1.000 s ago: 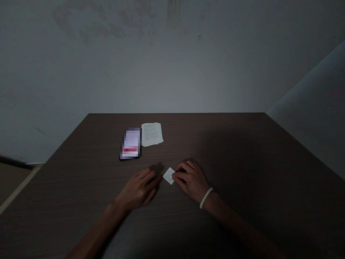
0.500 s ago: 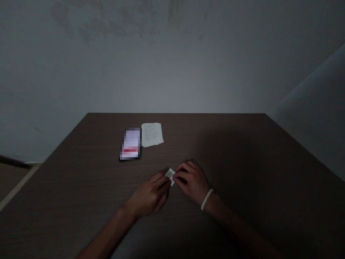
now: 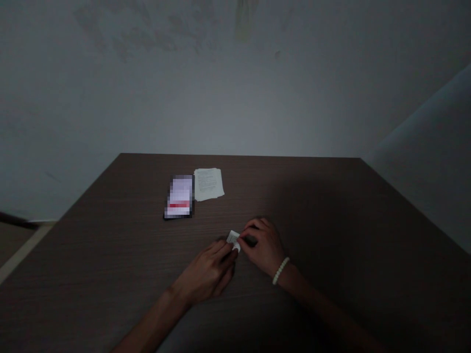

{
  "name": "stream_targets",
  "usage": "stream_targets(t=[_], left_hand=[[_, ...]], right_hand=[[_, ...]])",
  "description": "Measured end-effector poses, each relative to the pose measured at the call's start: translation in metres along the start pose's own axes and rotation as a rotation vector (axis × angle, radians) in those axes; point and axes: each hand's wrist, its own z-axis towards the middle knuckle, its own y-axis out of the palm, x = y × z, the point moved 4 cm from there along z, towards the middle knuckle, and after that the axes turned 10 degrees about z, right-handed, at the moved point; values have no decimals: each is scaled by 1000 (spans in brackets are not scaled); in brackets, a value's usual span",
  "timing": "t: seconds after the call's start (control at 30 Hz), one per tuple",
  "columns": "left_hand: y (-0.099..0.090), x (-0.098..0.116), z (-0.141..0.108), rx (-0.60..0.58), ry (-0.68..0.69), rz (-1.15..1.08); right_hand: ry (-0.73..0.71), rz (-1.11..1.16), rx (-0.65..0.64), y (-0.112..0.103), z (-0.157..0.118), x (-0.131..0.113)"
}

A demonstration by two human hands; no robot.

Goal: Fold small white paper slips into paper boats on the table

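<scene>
A small folded piece of white paper (image 3: 233, 237) is between my two hands, low over the middle of the dark table. My left hand (image 3: 211, 267) is closed on its lower left part, with fingers covering some of it. Thumb and forefinger of my right hand (image 3: 263, 243) pinch its right edge. A bracelet of pale beads (image 3: 280, 270) circles my right wrist. Faint print shows on the paper, too small to read.
A phone (image 3: 179, 197) with a lit, blurred screen lies on the table (image 3: 147, 264) left of centre. Right beside it is a stack of printed paper sheets (image 3: 208, 184). Behind the table's far edge rises a stained wall (image 3: 235, 98).
My left hand has shifted slightly right and nearer me, and its fingers cover the lower part of the paper more. My right thumb and forefinger have drawn closer together. The view has tilted slightly.
</scene>
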Motion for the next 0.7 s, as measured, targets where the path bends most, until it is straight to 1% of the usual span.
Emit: stream_targets(t=[0.13,0.53,0.7], left_hand=[[-3,1,2,11,-21,-26],[-3,1,2,4,-72,-39],[-2,1,1,21,-83,-58]], right_hand=[[28,-18,32,3,1,-1],[72,-48,41,4,0,-2],[83,-61,33,4,0,-2]])
